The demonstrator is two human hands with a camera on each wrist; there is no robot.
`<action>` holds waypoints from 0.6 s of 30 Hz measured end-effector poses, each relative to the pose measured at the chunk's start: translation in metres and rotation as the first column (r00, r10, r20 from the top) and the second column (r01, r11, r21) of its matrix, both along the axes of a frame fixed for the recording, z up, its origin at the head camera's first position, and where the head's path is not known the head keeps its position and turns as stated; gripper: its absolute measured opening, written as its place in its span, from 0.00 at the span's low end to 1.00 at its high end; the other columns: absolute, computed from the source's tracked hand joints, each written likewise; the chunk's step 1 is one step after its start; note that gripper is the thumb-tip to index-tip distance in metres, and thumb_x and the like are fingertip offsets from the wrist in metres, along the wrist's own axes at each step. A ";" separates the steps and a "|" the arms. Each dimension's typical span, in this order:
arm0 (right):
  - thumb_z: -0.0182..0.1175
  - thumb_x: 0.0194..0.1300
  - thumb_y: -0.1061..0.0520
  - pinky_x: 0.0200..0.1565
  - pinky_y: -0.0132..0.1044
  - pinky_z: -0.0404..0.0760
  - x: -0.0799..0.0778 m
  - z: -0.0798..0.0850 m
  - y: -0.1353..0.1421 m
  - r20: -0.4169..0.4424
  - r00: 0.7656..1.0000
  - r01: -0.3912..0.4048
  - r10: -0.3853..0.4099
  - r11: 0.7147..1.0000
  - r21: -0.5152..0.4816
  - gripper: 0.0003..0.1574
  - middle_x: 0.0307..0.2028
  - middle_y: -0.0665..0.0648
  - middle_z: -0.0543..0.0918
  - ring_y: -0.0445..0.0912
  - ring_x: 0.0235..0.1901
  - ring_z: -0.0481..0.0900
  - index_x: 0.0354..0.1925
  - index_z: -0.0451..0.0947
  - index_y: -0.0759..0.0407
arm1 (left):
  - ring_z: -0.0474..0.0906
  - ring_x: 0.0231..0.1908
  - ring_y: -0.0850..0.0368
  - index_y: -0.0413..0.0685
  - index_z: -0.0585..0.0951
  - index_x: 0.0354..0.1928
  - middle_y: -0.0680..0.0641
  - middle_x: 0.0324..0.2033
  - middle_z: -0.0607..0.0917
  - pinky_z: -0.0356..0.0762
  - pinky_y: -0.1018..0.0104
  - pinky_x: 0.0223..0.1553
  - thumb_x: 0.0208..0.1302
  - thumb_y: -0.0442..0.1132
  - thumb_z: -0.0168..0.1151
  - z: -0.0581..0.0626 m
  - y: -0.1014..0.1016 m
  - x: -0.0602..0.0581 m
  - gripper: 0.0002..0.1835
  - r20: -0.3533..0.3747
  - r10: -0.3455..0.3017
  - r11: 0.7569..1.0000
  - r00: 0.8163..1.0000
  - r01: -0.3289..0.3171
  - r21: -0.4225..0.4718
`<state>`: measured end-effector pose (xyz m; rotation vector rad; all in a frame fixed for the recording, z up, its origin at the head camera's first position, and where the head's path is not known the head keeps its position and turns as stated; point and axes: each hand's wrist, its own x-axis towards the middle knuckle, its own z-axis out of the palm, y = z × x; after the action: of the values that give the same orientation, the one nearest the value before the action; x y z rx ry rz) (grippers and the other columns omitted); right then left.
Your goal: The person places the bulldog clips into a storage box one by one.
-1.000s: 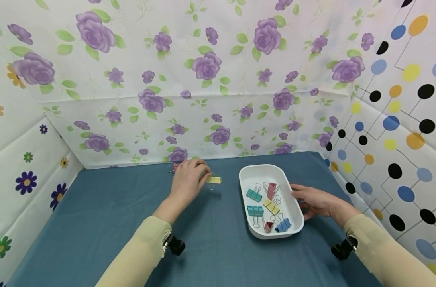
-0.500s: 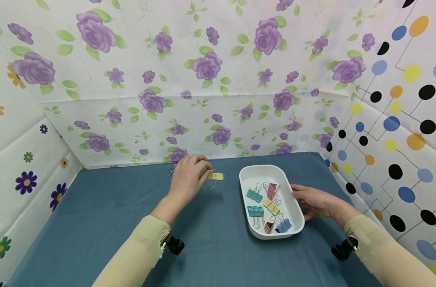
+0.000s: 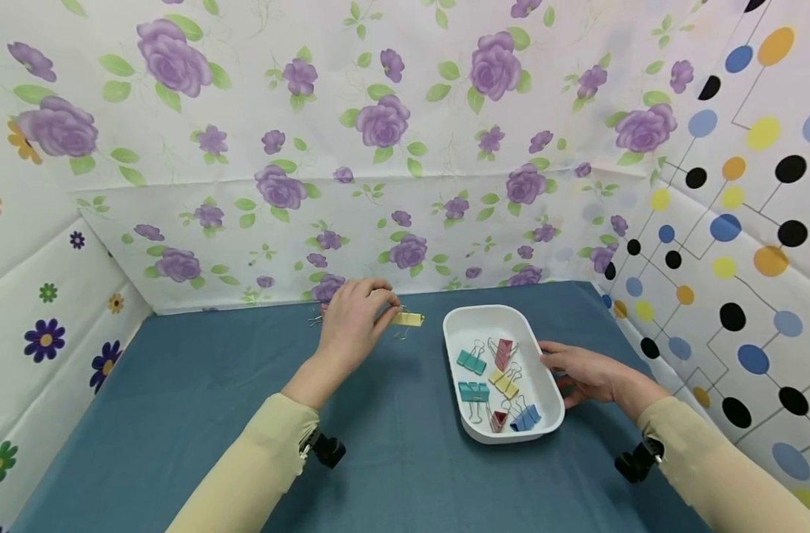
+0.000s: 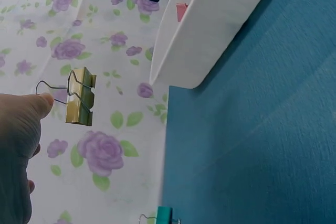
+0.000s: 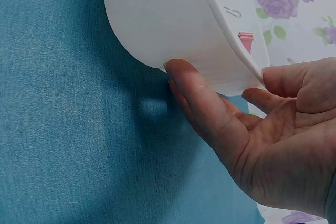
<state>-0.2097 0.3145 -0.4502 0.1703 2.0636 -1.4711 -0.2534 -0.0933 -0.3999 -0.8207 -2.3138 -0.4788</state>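
Observation:
My left hand [image 3: 352, 322] pinches a yellow binder clip [image 3: 408, 319] by a wire handle, raised over the table's back part, left of a white tray [image 3: 453, 326]. The left wrist view shows thumb and fingertip on that handle, with the clip's body [image 4: 80, 98] jutting free. At the tray's right side my right hand [image 3: 598, 376] holds the edge, one digit at the rim and other fingers against the outer wall. Inside the tray lie teal clips [image 3: 472, 361], red clips [image 3: 503, 354], a yellow clip [image 3: 503, 383] and a blue clip [image 3: 526, 418].
Behind the left hand a reddish clip [image 3: 323, 308] shows partly at the table's back edge. A teal clip [image 4: 164, 215] appears low in the left wrist view. Blue cloth [image 3: 198, 414] covers the table; a flowered sheet [image 3: 405, 222] rises behind, a dotted one [image 3: 711, 296] at right.
My left hand has moved slightly right and away from me, carrying the yellow binder clip up and toward the tray. The right hand and the tray stay in place.

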 end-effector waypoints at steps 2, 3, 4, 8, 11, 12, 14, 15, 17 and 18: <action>0.47 0.83 0.48 0.39 0.55 0.86 0.000 0.000 0.000 -0.001 1.000 -0.001 0.001 1.000 0.001 0.40 0.62 0.68 0.73 0.59 0.49 0.81 0.83 0.43 0.52 | 0.79 0.48 0.47 0.53 0.87 0.40 0.48 0.49 0.83 0.76 0.51 0.55 0.67 0.43 0.72 0.002 0.001 0.000 0.04 -0.003 -0.005 1.000 1.000 0.005 0.003; 0.47 0.83 0.48 0.39 0.55 0.86 0.000 0.000 0.000 -0.002 1.000 -0.002 0.002 1.000 0.002 0.40 0.62 0.68 0.73 0.59 0.49 0.81 0.83 0.43 0.52 | 0.79 0.48 0.47 0.53 0.87 0.40 0.48 0.49 0.83 0.76 0.51 0.54 0.67 0.43 0.72 0.003 0.002 0.000 0.04 -0.004 -0.007 1.000 1.000 0.007 0.005; 0.47 0.83 0.48 0.39 0.55 0.86 0.000 0.000 0.000 -0.002 1.000 -0.001 0.001 1.000 0.000 0.40 0.62 0.68 0.73 0.59 0.49 0.81 0.83 0.43 0.52 | 0.79 0.48 0.47 0.53 0.87 0.40 0.49 0.49 0.83 0.77 0.51 0.54 0.67 0.43 0.72 0.004 0.003 0.000 0.04 -0.006 -0.008 1.000 1.000 0.008 0.007; 0.47 0.83 0.48 0.39 0.55 0.86 0.000 0.000 0.000 -0.002 1.000 0.000 0.000 1.000 -0.004 0.40 0.62 0.68 0.73 0.59 0.49 0.81 0.83 0.44 0.52 | 0.79 0.48 0.47 0.53 0.87 0.40 0.48 0.49 0.83 0.76 0.51 0.54 0.67 0.42 0.72 0.007 0.006 -0.001 0.04 -0.015 -0.018 1.000 1.000 0.018 0.012; 0.46 0.83 0.48 0.39 0.55 0.86 0.000 0.000 0.000 -0.005 1.000 -0.002 0.002 1.000 -0.004 0.39 0.61 0.68 0.73 0.59 0.49 0.81 0.83 0.44 0.52 | 0.79 0.47 0.47 0.53 0.87 0.40 0.48 0.48 0.84 0.76 0.51 0.55 0.67 0.42 0.72 0.009 0.008 -0.002 0.04 -0.023 -0.026 1.000 0.999 0.027 0.012; 0.46 0.83 0.48 0.39 0.55 0.86 0.000 0.000 0.000 -0.006 1.000 -0.003 0.003 1.000 -0.002 0.39 0.61 0.68 0.73 0.59 0.49 0.81 0.83 0.45 0.52 | 0.79 0.47 0.48 0.53 0.87 0.40 0.49 0.48 0.83 0.75 0.51 0.55 0.67 0.42 0.72 0.010 0.008 -0.002 0.04 -0.023 -0.027 1.000 0.999 0.027 0.012; 0.46 0.83 0.48 0.39 0.54 0.86 0.000 0.000 0.000 -0.005 1.000 -0.003 0.003 1.000 -0.003 0.39 0.61 0.68 0.73 0.59 0.49 0.81 0.83 0.45 0.52 | 0.79 0.47 0.48 0.53 0.87 0.40 0.49 0.48 0.83 0.75 0.51 0.56 0.67 0.42 0.72 0.011 0.010 -0.002 0.04 -0.025 -0.028 1.000 0.999 0.028 0.014; 0.46 0.83 0.48 0.39 0.54 0.86 0.000 0.000 0.000 -0.004 1.000 -0.003 0.003 1.000 -0.004 0.39 0.61 0.68 0.73 0.59 0.49 0.81 0.82 0.45 0.52 | 0.79 0.47 0.48 0.53 0.87 0.40 0.49 0.48 0.83 0.75 0.51 0.56 0.67 0.42 0.72 0.011 0.010 -0.002 0.04 -0.023 -0.029 0.999 0.999 0.029 0.014; 0.46 0.83 0.49 0.39 0.54 0.86 0.000 0.000 0.000 -0.002 1.000 -0.002 0.002 1.000 -0.005 0.39 0.61 0.68 0.73 0.59 0.49 0.81 0.82 0.45 0.52 | 0.79 0.48 0.48 0.53 0.87 0.40 0.49 0.48 0.83 0.75 0.51 0.57 0.67 0.43 0.72 0.012 0.011 -0.001 0.04 -0.023 -0.027 1.000 0.999 0.027 0.016; 0.46 0.83 0.49 0.39 0.54 0.86 0.000 0.001 0.000 0.000 1.000 -0.001 0.001 1.000 -0.006 0.39 0.61 0.68 0.73 0.59 0.49 0.80 0.82 0.45 0.52 | 0.79 0.48 0.48 0.53 0.87 0.40 0.49 0.48 0.83 0.75 0.51 0.57 0.67 0.43 0.72 0.013 0.012 -0.001 0.04 -0.022 -0.027 0.999 0.999 0.028 0.017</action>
<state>-0.2095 0.3148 -0.4496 0.1669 2.0593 -1.4768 -0.2544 -0.0817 -0.3868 -0.8462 -2.2778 -0.4989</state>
